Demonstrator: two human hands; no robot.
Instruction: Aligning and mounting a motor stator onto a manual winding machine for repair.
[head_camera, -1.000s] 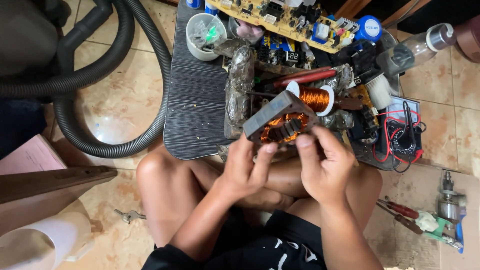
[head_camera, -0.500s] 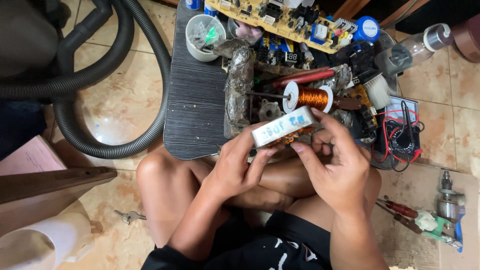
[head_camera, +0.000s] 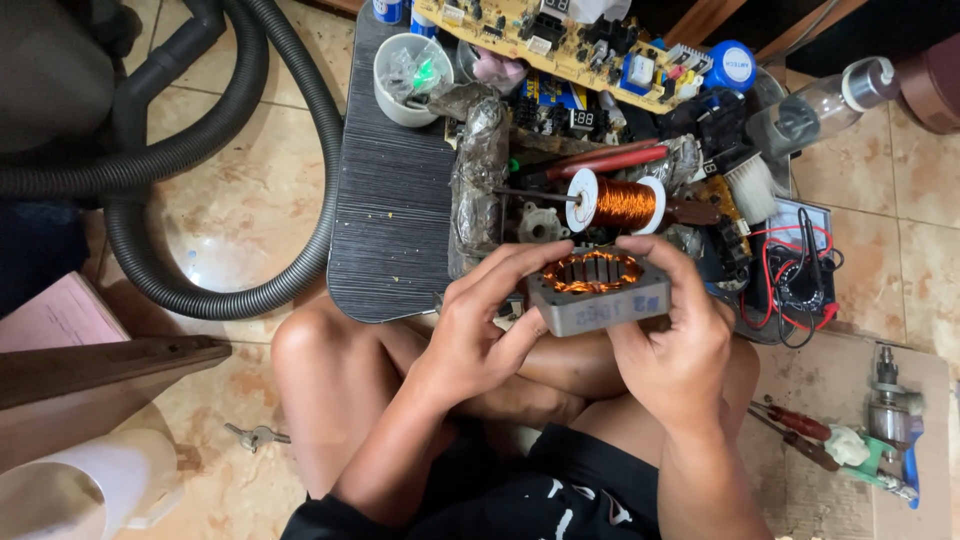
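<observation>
Motor stator (head_camera: 597, 290): grey square block with copper windings in its round bore. Held above the lap at the near edge of the counter (head_camera: 390, 215); bore faces up, long axis runs left to right, marked side face turned near.
Left hand (head_camera: 480, 325): fingers pinch the block's left end.
Right hand (head_camera: 680, 335): fingers curl over the right end, gripping it.
Just beyond, far side: copper wire spool (head_camera: 622, 203) lying on its side, red-handled tool (head_camera: 600, 160), circuit board (head_camera: 560, 40).
White cup (head_camera: 410, 75), far left on counter: holds small clear and green bits.
Left, on the floor: grey vacuum hose (head_camera: 200, 250).
</observation>
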